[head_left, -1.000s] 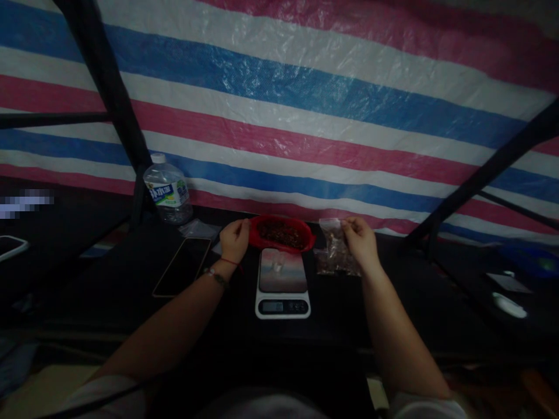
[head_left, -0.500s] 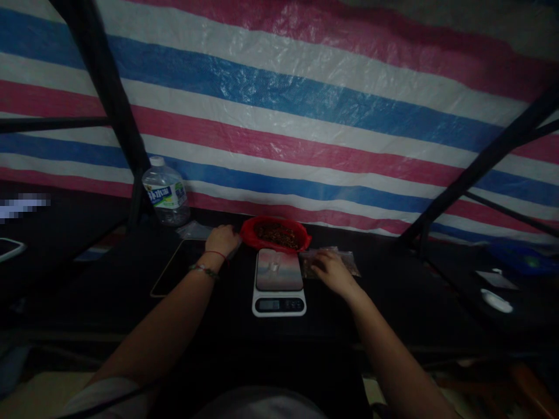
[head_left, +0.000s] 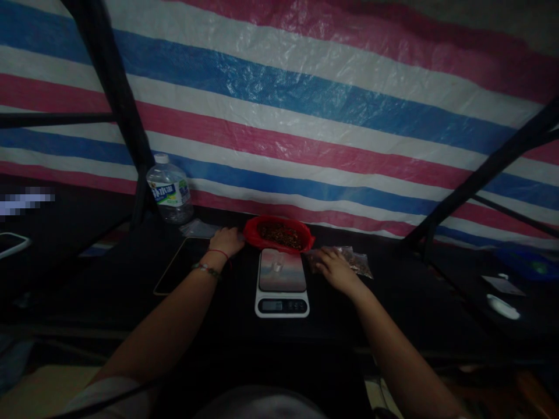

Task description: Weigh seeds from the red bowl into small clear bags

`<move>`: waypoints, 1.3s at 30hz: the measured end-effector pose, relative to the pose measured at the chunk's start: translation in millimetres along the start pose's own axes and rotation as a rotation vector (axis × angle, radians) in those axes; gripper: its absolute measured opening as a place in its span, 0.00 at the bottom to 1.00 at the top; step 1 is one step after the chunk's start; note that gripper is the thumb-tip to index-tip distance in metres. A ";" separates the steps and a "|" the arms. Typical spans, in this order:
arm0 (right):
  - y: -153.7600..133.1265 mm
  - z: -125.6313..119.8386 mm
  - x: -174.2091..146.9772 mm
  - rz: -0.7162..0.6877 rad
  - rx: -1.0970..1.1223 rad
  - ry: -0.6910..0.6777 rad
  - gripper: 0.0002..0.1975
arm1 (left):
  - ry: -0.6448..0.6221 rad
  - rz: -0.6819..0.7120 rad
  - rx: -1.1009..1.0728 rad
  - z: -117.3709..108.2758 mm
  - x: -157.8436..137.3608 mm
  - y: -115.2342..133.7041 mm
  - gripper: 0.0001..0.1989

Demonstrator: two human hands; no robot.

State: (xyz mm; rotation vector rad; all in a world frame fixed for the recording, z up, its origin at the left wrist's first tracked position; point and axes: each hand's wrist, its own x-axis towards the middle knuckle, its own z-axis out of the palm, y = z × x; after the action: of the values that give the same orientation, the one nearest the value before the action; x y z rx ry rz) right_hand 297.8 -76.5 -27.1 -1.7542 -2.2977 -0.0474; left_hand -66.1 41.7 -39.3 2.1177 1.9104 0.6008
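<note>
A white kitchen scale [head_left: 282,283] with a shiny platform stands on the dark table [head_left: 131,314] in front of me. Behind it sits a red bag [head_left: 279,234] holding dark brown bits. My right hand [head_left: 332,269] lies palm down on small clear bags [head_left: 356,260] of the same bits, right of the scale. My left hand [head_left: 225,241] rests on the table left of the red bag, over a pile of empty clear bags [head_left: 200,229]. Whether it grips one is hidden.
A phone [head_left: 181,266] lies flat left of the scale. A water bottle [head_left: 169,189] stands at the back left beside a black pole [head_left: 114,105]. A striped tarp [head_left: 305,110] closes off the back. Another phone [head_left: 11,243] and white items [head_left: 502,305] lie on side tables.
A second ago my right hand held a clear bag up in the air; it has come down flat onto the bags beside the scale. My left hand dropped from the red bag's edge to the table.
</note>
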 end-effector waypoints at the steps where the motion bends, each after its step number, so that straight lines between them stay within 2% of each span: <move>1: -0.3 -5.3 3.1 0.004 0.004 0.061 0.22 | -0.004 -0.008 0.033 0.4 1.1 -0.8 0.20; 4: -8.7 -25.3 16.0 -0.003 0.050 0.287 0.20 | -0.025 -0.016 0.108 0.5 4.1 -2.0 0.24; 7: -29.0 -46.2 32.4 -0.074 0.149 0.408 0.18 | -0.026 -0.007 0.099 0.4 5.6 -1.9 0.28; 12: -68.8 -67.1 67.8 -0.250 0.310 0.442 0.15 | 0.004 -0.022 0.088 1.4 3.4 1.2 0.28; 15: -85.9 -72.9 94.2 -0.302 0.388 0.472 0.14 | 0.063 -0.072 0.087 -2.4 -0.3 5.1 0.32; 18: -100.7 -75.7 118.5 -0.298 0.434 0.446 0.13 | 0.202 -0.100 0.053 -14.5 -4.9 11.4 0.37; 20: -110.8 -74.7 129.2 -0.266 0.480 0.383 0.12 | 0.344 -0.078 0.041 -25.5 -8.7 17.4 0.35; 23: -124.2 -67.4 134.9 -0.234 0.559 0.242 0.12 | 0.547 0.057 0.025 -38.3 -15.7 28.3 0.34; 25: -129.3 -59.3 133.7 -0.243 0.604 0.148 0.13 | 0.580 0.225 0.008 -40.7 -20.8 35.8 0.34; 29: -127.1 -45.1 129.2 -0.261 0.676 -0.003 0.14 | 0.468 0.621 -0.017 -35.1 -30.0 48.1 0.31; 32: -119.2 -42.5 127.6 -0.274 0.676 -0.123 0.11 | 0.392 0.816 -0.047 -31.6 -35.6 53.4 0.28; 35: -112.2 -43.4 126.6 -0.212 0.680 -0.153 0.08 | 0.462 0.839 -0.042 -31.2 -41.3 56.6 0.25; 37: -110.0 -42.5 125.9 -0.150 0.718 -0.095 0.08 | 0.555 0.791 -0.061 -31.4 -44.5 58.4 0.22; 39: -110.7 -39.5 124.9 -0.113 0.755 -0.001 0.08 | 0.588 0.738 -0.097 -31.3 -46.4 60.2 0.15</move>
State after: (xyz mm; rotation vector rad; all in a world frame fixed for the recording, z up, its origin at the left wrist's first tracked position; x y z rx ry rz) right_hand 168.8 4.3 52.1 -1.2232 -2.0104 0.7014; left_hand -29.4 -14.9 7.6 2.7665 1.1787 1.5600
